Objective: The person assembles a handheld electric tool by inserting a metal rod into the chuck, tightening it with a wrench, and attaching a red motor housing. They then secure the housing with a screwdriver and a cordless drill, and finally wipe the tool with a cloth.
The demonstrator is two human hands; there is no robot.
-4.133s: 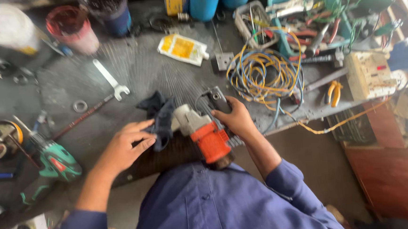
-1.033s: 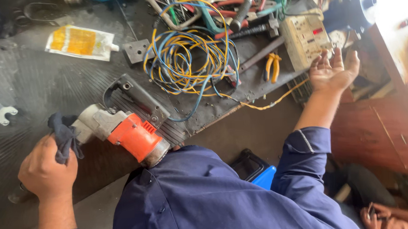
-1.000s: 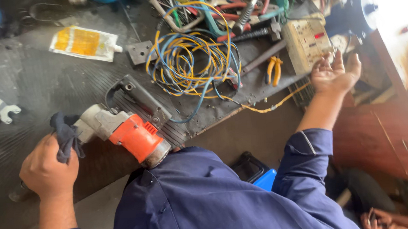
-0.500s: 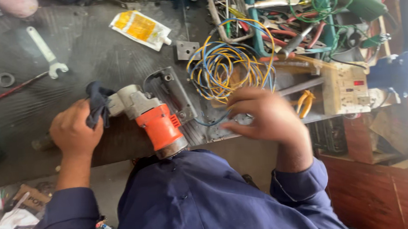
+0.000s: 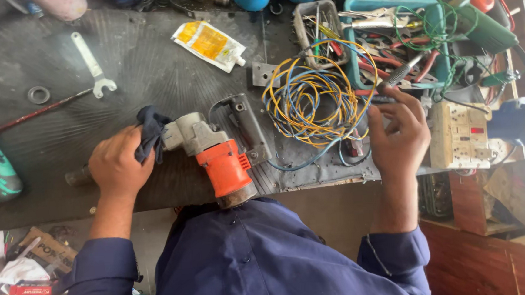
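While left hand (image 5: 118, 165) pins dark rag (image 5: 150, 130) against orange power tool (image 5: 217, 159) to steady it | right hand (image 5: 398, 136) fingers pinch black-handled tool (image 5: 399, 75) beside wire coil (image 5: 317, 98) | desk (image 5: 147, 57) cluttered

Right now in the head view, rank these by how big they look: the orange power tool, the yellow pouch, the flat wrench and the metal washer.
1. Orange power tool, clearly largest.
2. Yellow pouch and flat wrench: similar in length; the pouch is wider, so I would not rank them firmly.
3. Metal washer, smallest.

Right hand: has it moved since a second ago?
Yes. The right hand has come back from the far side of the socket box to the wire coil side, gripping a dark tool handle.
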